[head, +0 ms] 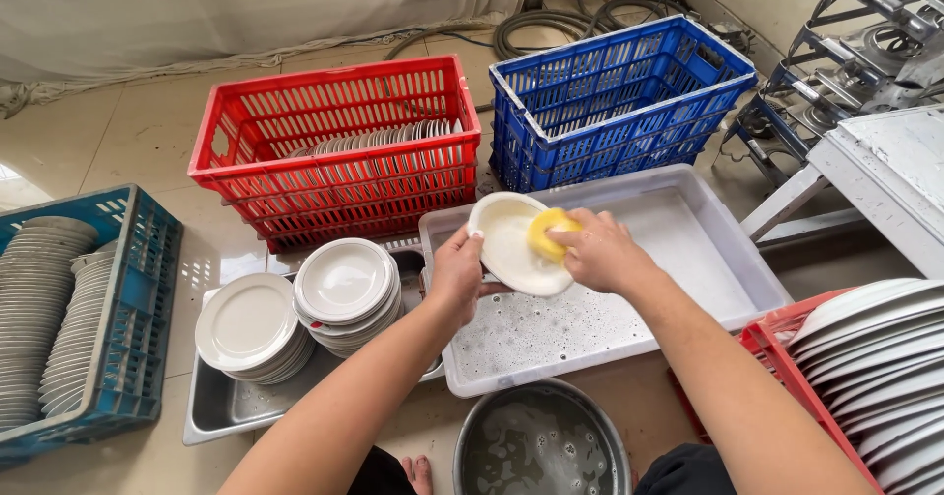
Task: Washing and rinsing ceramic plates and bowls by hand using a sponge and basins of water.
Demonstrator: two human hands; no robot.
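My left hand [458, 273] grips the lower left rim of a white plate [509, 249], held tilted over a shallow grey plastic tub [688, 249] with soapy water. My right hand [602, 251] presses a yellow sponge [549, 232] against the plate's face. Both forearms reach in from the bottom of the view. Suds cover the near part of the tub's floor.
A red crate [334, 102] with plates on edge and a blue crate [619, 72] stand behind the tub. Two plate stacks [295, 308] sit in a metal tray at left. A blue crate [138, 289] of grey plates is far left, a red crate [777, 357] of plates at right, a metal basin [541, 441] near my feet.
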